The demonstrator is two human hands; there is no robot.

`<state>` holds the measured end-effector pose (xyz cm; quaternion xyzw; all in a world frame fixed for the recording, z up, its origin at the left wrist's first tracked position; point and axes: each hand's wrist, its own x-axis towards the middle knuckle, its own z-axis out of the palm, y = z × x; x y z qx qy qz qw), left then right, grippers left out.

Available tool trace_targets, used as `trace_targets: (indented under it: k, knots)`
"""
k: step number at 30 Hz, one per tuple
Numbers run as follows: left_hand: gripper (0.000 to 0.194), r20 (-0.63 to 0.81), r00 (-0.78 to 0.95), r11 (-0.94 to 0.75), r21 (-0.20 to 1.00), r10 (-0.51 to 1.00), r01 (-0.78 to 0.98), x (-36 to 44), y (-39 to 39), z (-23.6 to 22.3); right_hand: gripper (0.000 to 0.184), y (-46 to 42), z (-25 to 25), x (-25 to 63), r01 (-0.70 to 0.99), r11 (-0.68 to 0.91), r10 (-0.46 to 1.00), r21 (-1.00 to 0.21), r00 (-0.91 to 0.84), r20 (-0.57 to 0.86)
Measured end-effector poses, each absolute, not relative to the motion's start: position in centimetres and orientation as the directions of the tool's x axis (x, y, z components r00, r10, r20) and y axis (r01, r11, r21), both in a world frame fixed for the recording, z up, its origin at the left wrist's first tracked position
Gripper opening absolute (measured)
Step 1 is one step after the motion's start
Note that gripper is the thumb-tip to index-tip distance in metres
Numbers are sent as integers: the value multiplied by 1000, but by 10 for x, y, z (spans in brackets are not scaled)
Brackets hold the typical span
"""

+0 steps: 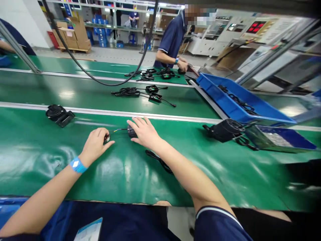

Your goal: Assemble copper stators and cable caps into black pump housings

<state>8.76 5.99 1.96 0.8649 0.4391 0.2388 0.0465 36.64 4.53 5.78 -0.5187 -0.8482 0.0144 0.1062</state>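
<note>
My left hand (95, 144) is closed around a small round part (107, 137) with copper-red and silver colouring, possibly a motor; most of it is hidden by the fingers. Thin coloured wires (117, 130) run from it to a black ribbed cylindrical housing (131, 131). Over that housing lies my right hand (145, 133), its fingers curved round the top and the thumb at the near side. A black cable (159, 160) lies on the green mat below my right forearm.
A black housing (59, 114) sits at left, another (224, 130) at right beside a small tray (281, 147). Black cables with open circuit boxes (154, 97) lie on the middle strip. A blue bin (240, 100) stands at back right. Across the table, a co-worker (173, 40) handles a black part.
</note>
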Motion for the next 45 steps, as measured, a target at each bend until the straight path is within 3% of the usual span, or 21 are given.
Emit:
trace_targets:
  k: [2, 4, 7, 9, 11, 14, 17, 19, 21, 24, 26, 31, 37, 39, 40, 43, 45]
  knots:
    - [27, 291, 554, -623, 283, 780, 729, 78, 76, 20, 80, 51, 58, 359, 898, 434, 901, -68, -431, 50]
    - [27, 244, 590, -638, 303, 770, 707, 66, 85, 22, 75, 44, 63, 359, 873, 468, 879, -138, -477, -32]
    - [33, 172, 659, -669, 363, 732, 649, 46, 89, 27, 62, 20, 70, 362, 686, 453, 728, -570, -653, -207]
    - [37, 113, 711, -681, 422, 695, 599, 37, 88, 30, 54, 0, 64, 360, 471, 243, 607, -848, -756, -246]
    - [38, 65, 750, -677, 487, 658, 552, 33, 84, 32, 59, -17, 49, 352, 272, -13, 525, -962, -817, -238]
    - [33, 53, 780, -662, 565, 624, 492, 35, 76, 35, 67, -35, 28, 341, 136, -266, 468, -955, -847, -251]
    - [41, 90, 786, -653, 619, 612, 437, 35, 75, 44, 70, -38, 22, 340, 160, -171, 503, -972, -834, -226]
    - [46, 136, 759, -671, 582, 637, 460, 28, 82, 54, 75, -32, 24, 345, 180, -73, 507, -981, -841, -192]
    - [43, 184, 702, -704, 404, 688, 584, 13, 97, 64, 70, -23, 26, 349, 223, -8, 586, -975, -789, -185]
    - [42, 205, 626, -648, 56, 752, 760, -15, 130, 71, 52, -5, 29, 346, 387, 167, 808, -907, -580, -98]
    - [47, 185, 598, -605, -21, 780, 796, -32, 156, 67, 46, 7, 30, 336, 500, 326, 851, -802, -524, 19]
    - [28, 149, 538, -545, 5, 830, 839, -47, 199, 48, 49, 35, 27, 297, 596, 535, 774, -599, -630, 66]
    - [37, 206, 455, -472, 40, 867, 881, -48, 175, 60, 12, 38, 18, 281, 551, 492, 794, -674, -601, 88]
    - [62, 245, 425, -460, 113, 872, 881, -48, 149, 64, 9, 29, 24, 288, 528, 488, 800, -695, -588, 115]
    - [76, 264, 400, -458, 215, 878, 863, -46, 134, 64, 9, 23, 30, 293, 506, 493, 805, -707, -574, 150]
    - [98, 221, 333, -388, 692, 917, 609, -28, 83, 52, 12, 2, 52, 306, 419, 568, 796, -708, -499, 343]
    - [100, 124, 376, -270, 892, 918, 363, -9, 52, 37, 14, -10, 66, 310, 380, 631, 767, -676, -440, 468]
